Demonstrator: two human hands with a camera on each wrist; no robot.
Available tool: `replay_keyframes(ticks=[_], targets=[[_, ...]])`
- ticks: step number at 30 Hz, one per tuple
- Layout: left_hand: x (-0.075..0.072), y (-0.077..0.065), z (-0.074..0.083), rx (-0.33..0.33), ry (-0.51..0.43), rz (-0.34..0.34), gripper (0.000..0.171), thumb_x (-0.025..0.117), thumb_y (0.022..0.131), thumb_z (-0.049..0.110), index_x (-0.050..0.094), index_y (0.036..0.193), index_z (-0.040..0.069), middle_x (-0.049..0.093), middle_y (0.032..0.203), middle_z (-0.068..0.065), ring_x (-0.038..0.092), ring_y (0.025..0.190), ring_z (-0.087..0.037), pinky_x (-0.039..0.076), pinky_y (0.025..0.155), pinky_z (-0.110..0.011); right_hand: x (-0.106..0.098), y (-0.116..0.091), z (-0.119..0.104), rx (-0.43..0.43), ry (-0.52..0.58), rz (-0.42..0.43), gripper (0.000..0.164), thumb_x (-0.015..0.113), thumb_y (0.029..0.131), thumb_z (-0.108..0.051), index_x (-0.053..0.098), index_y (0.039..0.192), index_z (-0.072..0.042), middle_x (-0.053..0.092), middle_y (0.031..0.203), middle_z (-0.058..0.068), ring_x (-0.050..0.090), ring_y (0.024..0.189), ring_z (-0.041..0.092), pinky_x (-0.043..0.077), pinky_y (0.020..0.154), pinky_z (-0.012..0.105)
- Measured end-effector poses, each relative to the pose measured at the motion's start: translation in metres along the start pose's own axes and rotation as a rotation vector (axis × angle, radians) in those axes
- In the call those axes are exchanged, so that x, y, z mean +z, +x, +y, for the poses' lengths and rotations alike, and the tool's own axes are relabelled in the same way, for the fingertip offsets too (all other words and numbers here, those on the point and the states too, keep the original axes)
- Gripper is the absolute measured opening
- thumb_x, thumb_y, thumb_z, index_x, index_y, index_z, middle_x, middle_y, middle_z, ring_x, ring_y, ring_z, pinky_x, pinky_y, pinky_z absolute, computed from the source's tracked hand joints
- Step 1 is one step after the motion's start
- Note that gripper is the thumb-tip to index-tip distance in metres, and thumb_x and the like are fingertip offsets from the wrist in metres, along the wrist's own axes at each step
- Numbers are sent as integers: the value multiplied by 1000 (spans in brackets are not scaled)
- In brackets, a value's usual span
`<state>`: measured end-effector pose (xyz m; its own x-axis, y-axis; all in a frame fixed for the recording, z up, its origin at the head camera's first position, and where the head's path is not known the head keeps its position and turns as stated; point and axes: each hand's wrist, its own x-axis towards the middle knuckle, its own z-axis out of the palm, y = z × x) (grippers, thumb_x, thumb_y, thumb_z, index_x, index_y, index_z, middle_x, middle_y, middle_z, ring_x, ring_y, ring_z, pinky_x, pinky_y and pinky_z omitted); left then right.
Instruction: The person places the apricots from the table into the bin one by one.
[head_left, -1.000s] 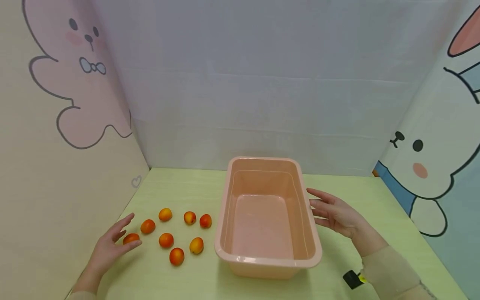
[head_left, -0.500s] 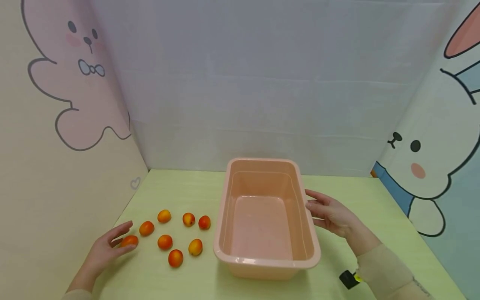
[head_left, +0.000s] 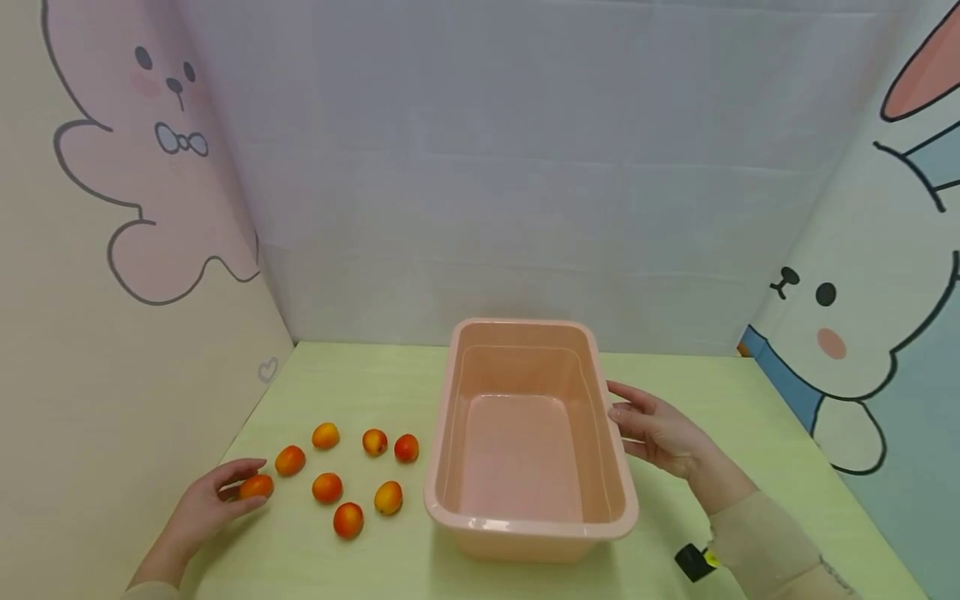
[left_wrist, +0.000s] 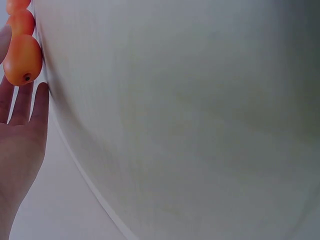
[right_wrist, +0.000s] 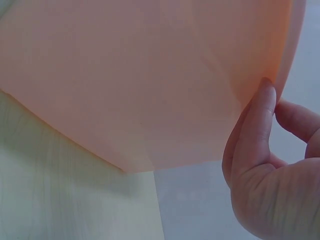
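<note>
I can see the right sleeve (head_left: 776, 550), loose and pale beige, at four o'clock; the left sleeve (head_left: 150, 591), also beige, at eight.

pale table (head_left: 360, 379): white sheet (head_left: 480, 183) behind it, pink cartoon bear print (head_left: 142, 175) left of it, cartoon rabbit print (head_left: 862, 275) right of it.

no text, label, brand, number or sign can be read.

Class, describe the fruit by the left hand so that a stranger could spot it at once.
Find the big pink basin on the pale table. To its left lie eight small orange fruits; take the leftmost fruit. Unlike its neighbours, it sits within the curve of the left hand.
</note>
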<state>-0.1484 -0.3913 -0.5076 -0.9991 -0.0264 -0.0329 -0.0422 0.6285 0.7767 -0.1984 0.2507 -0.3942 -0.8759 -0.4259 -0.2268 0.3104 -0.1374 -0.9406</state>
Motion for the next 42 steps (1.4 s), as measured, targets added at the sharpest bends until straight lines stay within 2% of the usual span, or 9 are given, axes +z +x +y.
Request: replay_keyframes(ticks=[7, 11, 13, 16, 20, 23, 29, 36, 42], targets=[[-1, 2, -4, -29, 19, -12, 60, 84, 81, 20, 58, 130, -4, 59, 127, -24, 63, 100, -18, 50, 78, -15, -1, 1, 4, -18, 12, -11, 74, 54, 103, -12, 6, 158, -3, 66, 113, 3, 68, 97, 15, 57, 83, 30], [-2, 4, -5, -72, 25, -18, 58, 83, 82, 22, 59, 127, -4, 63, 122, -20, 63, 99, -21, 50, 77, -15, -2, 1, 5, -22, 29, -13, 73, 54, 103, -11, 7, 158, -3, 66, 113, 2, 69, 97, 14, 56, 84, 31], [-3, 4, -5, -81, 22, -15, 56, 83, 82, 23, 60, 126, -5, 65, 119, -19, 63, 97, -17, 50, 76, -15, -2, 1, 6, -28, 36, -17, 72, 54, 103, -11, 8, 158, -2, 66, 113, 2, 69, 98, 14, 56, 84, 31], [-4, 4, -3, -95, 31, -17, 56, 83, 82, 26, 61, 124, -5, 66, 117, -18, 63, 99, -23, 50, 76, -16, -2, 1, 7, -33, 45, -16, 72, 54, 103, -10, 9, 158, -3, 67, 112, 2, 69, 97, 14, 56, 83, 30], [-5, 5, 3, -86, 71, -23, 57, 83, 82, 30, 63, 123, -4, 66, 117, -16, 63, 102, -26, 49, 76, -15, -1, 0, 7, -41, 58, -24, 72, 53, 103, -9, 7, 159, -5, 65, 112, 3, 68, 96, 14, 57, 82, 29], [-7, 7, 11, -59, 91, -14, 57, 83, 82, 33, 64, 123, -1, 66, 119, -15, 64, 102, -23, 48, 77, -15, 0, -1, 6, -48, 64, -33, 73, 53, 103, -9, 6, 159, -5, 65, 113, 3, 68, 96, 14, 57, 82, 29], [-6, 17, 41, 36, 56, 11, 55, 79, 86, 31, 63, 126, -2, 65, 121, -18, 65, 103, -25, 51, 78, -17, 0, -3, 3, -47, 54, -27, 73, 53, 103, -10, 6, 159, -5, 65, 114, 3, 68, 96, 13, 57, 81, 28], [-3, 33, 87, 127, -29, -70, 45, 78, 87, 19, 62, 123, -3, 64, 120, -20, 66, 102, -32, 55, 79, -23, 0, -3, 4, -47, 70, -21, 73, 54, 103, -10, 7, 159, -4, 66, 111, 3, 69, 93, 13, 57, 80, 28], [2, 46, 133, 223, -46, -120, 43, 77, 89, 20, 62, 124, 0, 64, 119, -18, 64, 104, -34, 56, 80, -24, -1, -4, 4, -55, 78, -23, 73, 54, 103, -9, 7, 158, -4, 66, 110, 2, 69, 92, 12, 57, 79, 28]])
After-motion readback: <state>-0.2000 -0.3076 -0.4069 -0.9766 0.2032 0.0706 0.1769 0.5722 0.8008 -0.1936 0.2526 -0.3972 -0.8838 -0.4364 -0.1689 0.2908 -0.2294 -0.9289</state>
